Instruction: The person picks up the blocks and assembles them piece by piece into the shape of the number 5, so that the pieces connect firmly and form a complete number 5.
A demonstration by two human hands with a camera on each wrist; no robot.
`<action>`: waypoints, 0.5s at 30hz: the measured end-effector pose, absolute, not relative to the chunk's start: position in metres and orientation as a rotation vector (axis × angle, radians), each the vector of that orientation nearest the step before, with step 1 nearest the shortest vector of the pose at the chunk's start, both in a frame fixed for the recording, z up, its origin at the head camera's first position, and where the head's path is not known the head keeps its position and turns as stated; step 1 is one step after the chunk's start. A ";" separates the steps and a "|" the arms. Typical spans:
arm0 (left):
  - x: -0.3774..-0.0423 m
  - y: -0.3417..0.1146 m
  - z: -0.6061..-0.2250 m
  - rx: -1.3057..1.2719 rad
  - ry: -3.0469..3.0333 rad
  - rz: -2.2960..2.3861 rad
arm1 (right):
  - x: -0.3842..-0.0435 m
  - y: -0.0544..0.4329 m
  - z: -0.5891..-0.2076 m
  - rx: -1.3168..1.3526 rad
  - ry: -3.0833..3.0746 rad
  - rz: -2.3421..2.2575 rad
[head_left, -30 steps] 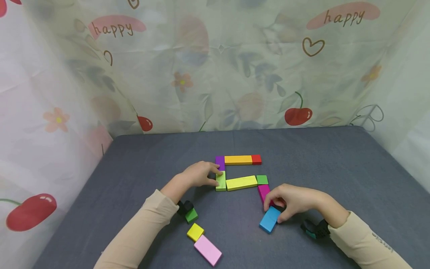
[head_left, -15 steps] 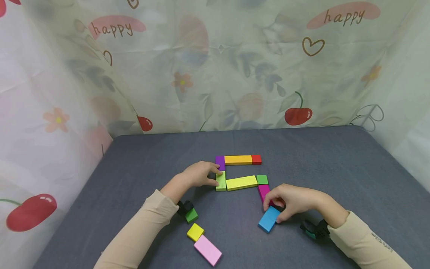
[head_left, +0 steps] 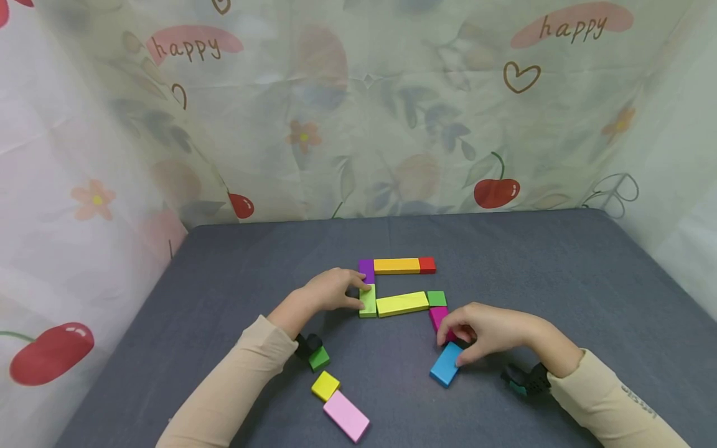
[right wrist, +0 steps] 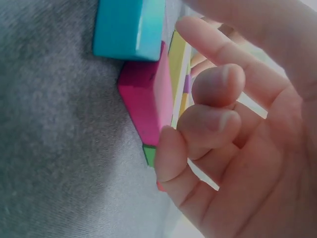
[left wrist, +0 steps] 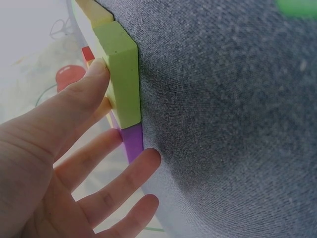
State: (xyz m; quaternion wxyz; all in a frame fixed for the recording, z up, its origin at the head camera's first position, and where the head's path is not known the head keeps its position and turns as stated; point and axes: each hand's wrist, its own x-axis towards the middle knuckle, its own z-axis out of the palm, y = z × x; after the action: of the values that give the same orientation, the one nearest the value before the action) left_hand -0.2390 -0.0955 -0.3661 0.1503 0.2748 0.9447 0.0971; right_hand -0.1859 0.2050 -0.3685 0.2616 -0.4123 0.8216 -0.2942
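My left hand rests lightly on the near-left corner of a block outline, fingers spread and relaxed. Its thumb touches the light green block; its fingertips lie by the purple block joined to that block's end. The right hand is over the blue block, thumb at its right edge and index fingertip near its far end, with the other fingers loosely bent. The blue block meets the magenta block, partly hidden by that hand in the head view. The little fingertip is beside the magenta block in the right wrist view.
A yellow block and a small green block link light green to magenta. An orange block and red block extend from purple. Another green block, a yellow block and a pink block lie nearer.
The blue block has shifted slightly left. The right hand has moved a little left and away from the body, its thumb now overlapping the block's right edge. The left hand stays put.
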 end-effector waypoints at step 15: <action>-0.239 -0.096 -0.367 0.802 2.722 0.278 | -0.171 0.171 -0.362 -1.359 2.283 -0.858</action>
State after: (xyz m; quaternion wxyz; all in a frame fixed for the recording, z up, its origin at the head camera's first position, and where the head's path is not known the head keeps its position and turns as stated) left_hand -0.2390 -0.0957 -0.3669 0.1444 0.2783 0.9447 0.0966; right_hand -0.1711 0.1708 -0.3624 0.1741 -0.4793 0.8052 -0.3028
